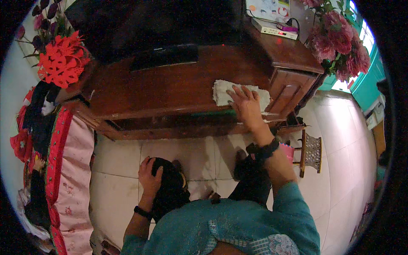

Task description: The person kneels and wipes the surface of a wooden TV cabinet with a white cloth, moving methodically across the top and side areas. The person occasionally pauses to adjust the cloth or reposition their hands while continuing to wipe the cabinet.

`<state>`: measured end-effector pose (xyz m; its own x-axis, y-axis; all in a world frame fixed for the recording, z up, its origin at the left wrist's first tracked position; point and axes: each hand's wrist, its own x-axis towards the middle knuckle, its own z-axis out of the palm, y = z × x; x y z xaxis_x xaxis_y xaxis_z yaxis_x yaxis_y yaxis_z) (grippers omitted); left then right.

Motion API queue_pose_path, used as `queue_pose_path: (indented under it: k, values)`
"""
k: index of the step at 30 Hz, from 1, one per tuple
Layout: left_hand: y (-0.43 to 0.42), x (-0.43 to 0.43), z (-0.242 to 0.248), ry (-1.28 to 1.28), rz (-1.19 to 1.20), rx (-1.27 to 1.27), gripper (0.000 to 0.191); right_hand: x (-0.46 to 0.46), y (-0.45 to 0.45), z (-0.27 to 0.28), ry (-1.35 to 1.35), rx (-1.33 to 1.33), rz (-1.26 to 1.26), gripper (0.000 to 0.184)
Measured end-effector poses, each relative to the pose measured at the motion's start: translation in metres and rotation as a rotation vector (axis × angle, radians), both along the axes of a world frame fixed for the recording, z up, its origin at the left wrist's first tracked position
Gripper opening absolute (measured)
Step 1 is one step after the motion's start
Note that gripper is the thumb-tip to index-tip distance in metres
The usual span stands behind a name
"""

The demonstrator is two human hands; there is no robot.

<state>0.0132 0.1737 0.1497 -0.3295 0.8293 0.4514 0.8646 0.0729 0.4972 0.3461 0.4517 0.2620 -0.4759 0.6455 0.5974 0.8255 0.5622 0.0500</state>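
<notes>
My right hand (247, 105) lies over a folded white towel cloth (220, 92), fingers spread across its top and gripping it. The cloth is flat on the brown wooden TV cabinet (153, 87), near the front edge and just left of the raised right-hand cupboard (293, 87). My left hand (150, 178) rests on my bent left knee (169, 178) with nothing in it, fingers apart. A dark flat base or bar (165, 59) sits on the cabinet below a large black television screen (153, 25).
A white set-top box (271, 30) with cables stands on the right cupboard. Pink artificial flowers (341, 41) are beside it; a red cut-out ornament (63, 60) is at left. A pink-covered bed or seat (75, 178) runs along the left. A small woven-seat stool (311, 155) stands on the tiled floor.
</notes>
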Motion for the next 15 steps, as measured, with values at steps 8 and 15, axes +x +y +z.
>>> queue_pose_path:
  k: [8, 15]
  values:
    - [0.000, -0.005, -0.004, 0.025, -0.002, -0.022, 0.043, 0.005, 0.061, 0.014, -0.101, -0.287, 0.099, 0.046]
    - [0.001, -0.007, -0.002, 0.002, -0.024, 0.016, 0.044, -0.007, 0.139, 0.014, 0.030, -0.459, 0.085, 0.046]
